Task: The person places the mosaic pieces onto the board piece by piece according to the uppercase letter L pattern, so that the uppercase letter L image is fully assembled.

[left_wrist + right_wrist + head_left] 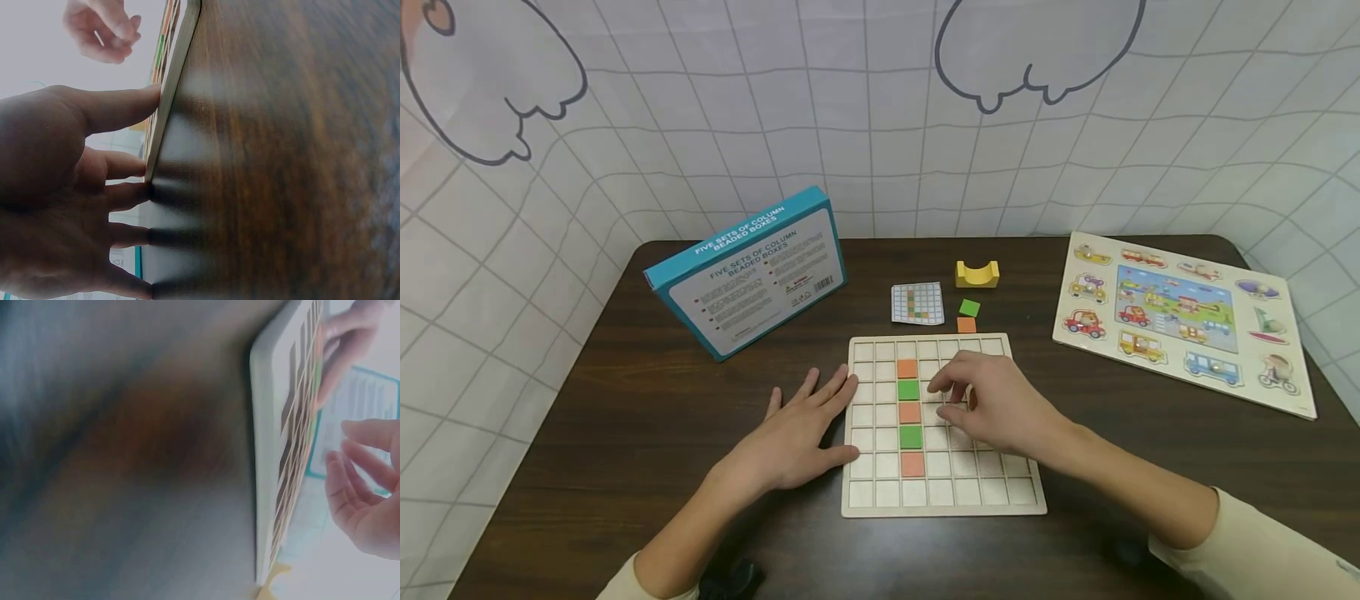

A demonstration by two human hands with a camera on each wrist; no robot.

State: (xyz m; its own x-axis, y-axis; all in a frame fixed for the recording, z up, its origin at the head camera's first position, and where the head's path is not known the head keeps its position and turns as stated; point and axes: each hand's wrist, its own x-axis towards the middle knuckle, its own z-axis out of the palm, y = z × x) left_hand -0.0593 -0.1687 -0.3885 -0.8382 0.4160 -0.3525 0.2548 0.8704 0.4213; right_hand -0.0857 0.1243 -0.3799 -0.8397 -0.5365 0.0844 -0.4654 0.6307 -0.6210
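A pale wooden grid board lies on the dark table, with orange and green square tiles alternating down one column; a green tile is among them. My left hand rests spread beside the board, its thumb and a fingertip at the left edge. Above the grid, right of the tile column, hovers my right hand, thumb and fingers bent and apart. Nothing shows between the fingers of the right hand in its wrist view. Behind the board lie a loose green tile and a loose orange tile.
A small pattern card and a yellow curved block sit behind the board. At the back left stands a blue-edged box. A vehicle picture puzzle lies at the right. A grid-patterned cloth hangs behind the table.
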